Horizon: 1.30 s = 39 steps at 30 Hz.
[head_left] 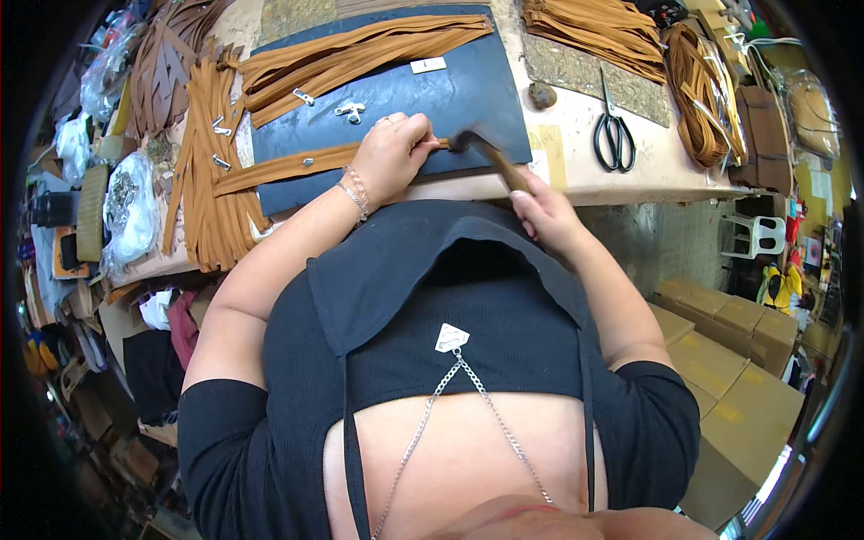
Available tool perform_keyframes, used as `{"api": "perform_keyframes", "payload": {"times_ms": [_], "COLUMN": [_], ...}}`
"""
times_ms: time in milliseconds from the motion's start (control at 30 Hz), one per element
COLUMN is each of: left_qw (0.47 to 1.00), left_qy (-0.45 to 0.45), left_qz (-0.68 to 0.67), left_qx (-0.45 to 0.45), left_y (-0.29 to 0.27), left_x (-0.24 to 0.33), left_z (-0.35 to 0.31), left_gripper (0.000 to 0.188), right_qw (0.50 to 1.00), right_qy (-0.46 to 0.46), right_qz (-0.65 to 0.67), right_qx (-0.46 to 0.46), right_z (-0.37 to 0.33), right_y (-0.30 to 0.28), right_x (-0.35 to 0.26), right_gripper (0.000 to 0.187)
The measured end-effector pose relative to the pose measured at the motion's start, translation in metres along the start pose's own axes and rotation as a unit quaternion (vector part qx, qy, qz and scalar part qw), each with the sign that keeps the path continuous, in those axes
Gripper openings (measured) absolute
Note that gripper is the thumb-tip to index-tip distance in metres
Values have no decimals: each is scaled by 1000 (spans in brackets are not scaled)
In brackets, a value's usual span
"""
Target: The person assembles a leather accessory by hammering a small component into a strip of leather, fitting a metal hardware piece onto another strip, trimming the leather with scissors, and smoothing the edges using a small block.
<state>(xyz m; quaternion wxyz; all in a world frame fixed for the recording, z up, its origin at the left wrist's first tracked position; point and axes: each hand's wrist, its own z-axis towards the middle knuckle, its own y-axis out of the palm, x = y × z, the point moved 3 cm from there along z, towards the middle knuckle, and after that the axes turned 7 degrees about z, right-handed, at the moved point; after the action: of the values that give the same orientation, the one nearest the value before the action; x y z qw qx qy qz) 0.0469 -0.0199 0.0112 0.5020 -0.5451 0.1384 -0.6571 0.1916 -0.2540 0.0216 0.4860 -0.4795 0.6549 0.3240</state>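
Note:
Across a dark board [486,76] on the workbench lies a brown zipper [288,168] with a metal slider on it. Its right end is pinched between the closed fingers of my left hand [393,155]. My right hand [546,212] grips a hammer [501,164] by its wooden handle. The hammer's dark head is blurred and sits just beside the zipper's end; whether it touches cannot be seen. Several loose metal zipper sliders [350,112] lie on the board beyond my left hand. A stack of brown zippers [369,49] covers the board's far part.
More brown zippers [209,162] drape over the bench's left side. Black-handled scissors [614,142] and a small roundish lump [542,95] rest right of the board. Coiled brown zipper tape [695,99] lies farther right. Cardboard boxes [720,360] stand on the floor at right, near a white stool [756,236].

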Motion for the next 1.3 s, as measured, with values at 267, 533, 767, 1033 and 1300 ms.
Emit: {"api": "perform_keyframes", "payload": {"times_ms": [267,533,767,1033,1300], "left_qw": [1000,989,996,996,976], "left_qy": [0,111,69,58,-101], "left_qz": [5,99,53,24,46], "left_qx": [-3,-2,-32,-56,-185], "left_y": [1,1,-19,-28,-122], "left_x": [-1,7,10,4,-42], "left_z": [5,6,5,9,-32], "left_gripper": [15,21,14,20,29], "right_qw": [982,963,730,954,963], "right_qy": [-153,-72,-45,-202,-185], "right_qz": [-108,-109,-603,-214,-191], "right_qx": [10,234,317,-57,52], "right_z": [10,31,67,96,116], "right_y": [-4,-51,-97,49,20], "right_x": [5,-18,-25,-87,-97], "right_gripper": [45,50,52,35,16]}}
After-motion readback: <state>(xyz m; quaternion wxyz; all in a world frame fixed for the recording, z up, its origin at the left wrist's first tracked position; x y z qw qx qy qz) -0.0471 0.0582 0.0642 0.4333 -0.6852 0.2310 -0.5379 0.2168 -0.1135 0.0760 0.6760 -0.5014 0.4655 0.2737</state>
